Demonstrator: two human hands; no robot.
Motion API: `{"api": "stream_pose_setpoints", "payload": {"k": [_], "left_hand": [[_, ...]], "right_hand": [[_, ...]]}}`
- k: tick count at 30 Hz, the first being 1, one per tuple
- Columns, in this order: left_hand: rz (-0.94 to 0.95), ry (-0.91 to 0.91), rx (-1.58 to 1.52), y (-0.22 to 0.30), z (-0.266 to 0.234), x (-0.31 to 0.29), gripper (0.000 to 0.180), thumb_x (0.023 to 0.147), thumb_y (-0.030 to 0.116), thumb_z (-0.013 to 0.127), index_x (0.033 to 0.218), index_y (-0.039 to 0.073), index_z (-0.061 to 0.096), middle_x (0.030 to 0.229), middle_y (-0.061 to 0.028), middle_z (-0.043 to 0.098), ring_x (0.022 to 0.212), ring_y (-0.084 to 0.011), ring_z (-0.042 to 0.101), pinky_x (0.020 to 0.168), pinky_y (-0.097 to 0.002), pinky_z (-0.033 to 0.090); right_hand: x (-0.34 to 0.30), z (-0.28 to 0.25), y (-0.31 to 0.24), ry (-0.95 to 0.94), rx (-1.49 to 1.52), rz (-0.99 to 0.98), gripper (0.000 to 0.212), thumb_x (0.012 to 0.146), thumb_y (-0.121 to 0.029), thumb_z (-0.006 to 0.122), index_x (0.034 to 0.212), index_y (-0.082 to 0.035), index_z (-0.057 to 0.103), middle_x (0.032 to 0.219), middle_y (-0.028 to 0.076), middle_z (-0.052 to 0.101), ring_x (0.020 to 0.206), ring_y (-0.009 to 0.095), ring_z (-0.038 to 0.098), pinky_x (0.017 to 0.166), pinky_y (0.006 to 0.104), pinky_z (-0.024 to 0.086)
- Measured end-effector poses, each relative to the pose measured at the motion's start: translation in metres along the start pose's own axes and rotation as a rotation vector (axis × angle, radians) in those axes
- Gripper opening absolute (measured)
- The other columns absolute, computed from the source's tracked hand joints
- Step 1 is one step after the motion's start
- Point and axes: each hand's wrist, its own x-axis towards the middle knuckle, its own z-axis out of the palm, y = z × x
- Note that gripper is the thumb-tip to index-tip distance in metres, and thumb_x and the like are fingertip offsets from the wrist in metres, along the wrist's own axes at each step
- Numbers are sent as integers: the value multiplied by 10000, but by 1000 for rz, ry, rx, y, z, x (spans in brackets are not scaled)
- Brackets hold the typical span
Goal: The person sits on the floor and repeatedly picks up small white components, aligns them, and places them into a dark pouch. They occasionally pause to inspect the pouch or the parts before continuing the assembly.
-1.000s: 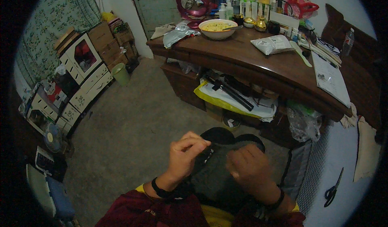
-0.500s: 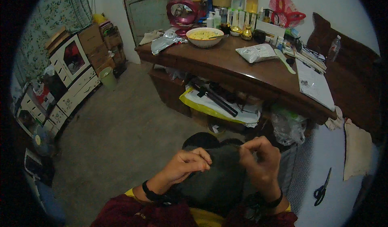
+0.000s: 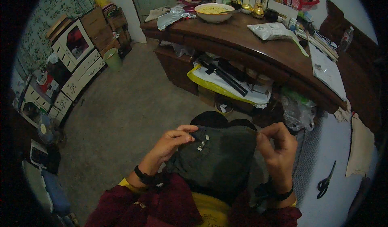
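Observation:
A dark green cloth lies spread over my lap, with a few small white marks near its upper left part. My left hand is closed at the cloth's left edge, thumb and fingers pinching the fabric beside those marks. To the right, my right hand is raised at the cloth's upper right corner. Its thumb and index finger are pressed together in a pinch; whatever is between them is too small to make out. Both wrists wear dark bands.
Black scissors lie on the pale bed surface to my right, near a beige cloth. Ahead stands a brown desk bearing a bowl of yellow food, a silvery packet and bottles. A white cabinet stands left.
My hands have moved farther apart, the left going left and up, the right going right. White marks on the cloth now show. The view has tilted downward.

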Motion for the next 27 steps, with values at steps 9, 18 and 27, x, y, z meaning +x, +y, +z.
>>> {"api": "stream_pose_setpoints", "payload": {"k": [9,18,27], "left_hand": [[270,-58,-30,42,43,-10,121,858,51,616,909,-33,688,1122,-149,578,963,-178,573,806,-283,469],[221,-14,-40,38,55,-11,144,884,47,591,934,-62,670,892,-137,674,807,-173,644,738,-274,517],[242,65,136,38,56,-12,158,880,75,616,937,-62,669,848,-132,683,763,-158,655,718,-264,529]], "right_hand": [[3,45,-9,-203,37,-136,103,791,-86,676,828,-26,601,733,60,635,655,117,611,600,258,483],[-2,59,-16,-217,194,-6,65,812,-39,641,787,-16,585,683,24,620,626,66,588,562,212,443],[-4,62,-16,-138,174,-16,73,802,-31,646,774,-20,579,660,15,598,610,55,556,551,208,422]]}}
